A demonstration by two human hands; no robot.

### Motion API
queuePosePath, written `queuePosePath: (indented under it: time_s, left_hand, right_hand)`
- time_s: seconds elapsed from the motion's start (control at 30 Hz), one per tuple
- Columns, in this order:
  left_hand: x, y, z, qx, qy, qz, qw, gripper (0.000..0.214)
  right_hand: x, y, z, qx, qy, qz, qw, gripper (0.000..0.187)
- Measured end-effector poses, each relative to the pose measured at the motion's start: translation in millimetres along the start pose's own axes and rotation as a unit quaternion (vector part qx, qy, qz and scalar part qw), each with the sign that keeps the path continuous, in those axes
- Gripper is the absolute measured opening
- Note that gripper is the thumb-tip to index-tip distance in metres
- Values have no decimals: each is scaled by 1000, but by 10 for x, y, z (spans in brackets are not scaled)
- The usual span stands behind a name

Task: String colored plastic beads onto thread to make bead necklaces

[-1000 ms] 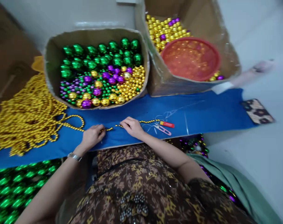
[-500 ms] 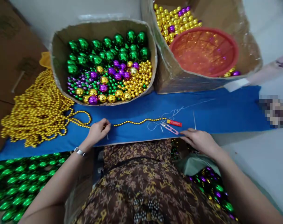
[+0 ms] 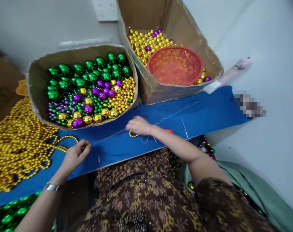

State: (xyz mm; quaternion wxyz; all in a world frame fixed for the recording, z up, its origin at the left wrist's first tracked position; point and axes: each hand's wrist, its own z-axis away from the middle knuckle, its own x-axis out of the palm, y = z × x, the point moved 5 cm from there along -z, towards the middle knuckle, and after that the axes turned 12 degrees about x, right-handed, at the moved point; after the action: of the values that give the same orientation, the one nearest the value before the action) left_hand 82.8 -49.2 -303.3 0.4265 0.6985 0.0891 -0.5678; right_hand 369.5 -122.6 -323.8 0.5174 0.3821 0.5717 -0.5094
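Along the blue-covered bench (image 3: 204, 112), a tall carton (image 3: 170, 95) is standing at the back edge, right of the middle, with gold balls (image 3: 136, 40) and a few purple ones showing inside; just left of it, a low carton (image 3: 88, 52) is standing at the same edge, holding green, purple and gold balls in several sizes; over the left end, a heap of gold bead strings (image 3: 18, 145) is spreading from the back edge toward the front, one loop of it reaching toward the left hand; in the mouth of the tall carton a red basket (image 3: 174, 48) is resting; near the front edge, left of the middle, the left hand (image 3: 75, 156) is pinching narrowly, thumb against bent fingers, on a thread (image 3: 109, 137); nearer the middle of the bench, the right hand (image 3: 139, 125) is holding the same thread, its fingers drawn together; a pale pink roll (image 3: 235, 69) is lying by the back right corner, and a blurred object (image 3: 249, 105) is sitting at the right end; partly behind the right forearm (image 3: 172, 141), a red item (image 3: 168, 130) is showing; the thread is running nearly straight between the hands, above the bench; a short bit of gold strand (image 3: 133, 134) is showing just under the right hand, and whether those fingers are gripping it I cannot tell.
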Motion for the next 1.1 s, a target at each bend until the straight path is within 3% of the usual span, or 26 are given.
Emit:
queuePosePath:
  time_s: [0.07,0.13,0.2,0.27,0.33,0.37,0.47,0.53,0.6,0.73,0.9,1.1]
  left_hand:
    - [-26,-154,51,-44,11,-31,998,24]
    - [-9,-218,57,-69,9,-57,996,23]
    - [29,-200,14,-71,7,-69,995,22]
    - [59,-155,-43,-72,13,-70,995,23]
    - [68,-124,-86,-77,26,-67,995,23]
    - [68,-117,-98,-77,32,-64,994,24]
    - [68,-114,-110,-74,48,-49,995,25]
    - [74,-113,-106,-76,51,-38,995,25]
    - [71,-93,-103,-79,57,-34,995,24]
    - [40,1,-103,-62,65,-30,995,25]
    - [-10,46,-101,-56,88,-15,994,28]
    - [-40,68,-98,-55,89,-20,994,27]
  right_hand:
    - [-177,810,357,149,-8,66,987,24]
    - [-359,1428,711,233,-2,95,968,28]
    - [-487,1797,1007,305,8,120,945,29]
    - [-554,1919,1249,390,30,145,909,31]
    - [-520,1789,1406,420,33,138,897,34]
    - [-460,1651,1448,402,21,116,908,33]
    - [-193,1107,1515,272,-35,15,962,32]
    - [-36,830,1570,216,-44,-9,975,35]
    - [75,697,1620,203,-31,-1,979,33]
    - [139,677,1612,209,-8,-32,977,31]
    - [-19,553,1235,218,29,-135,966,34]
    - [-120,95,584,193,24,26,981,43]
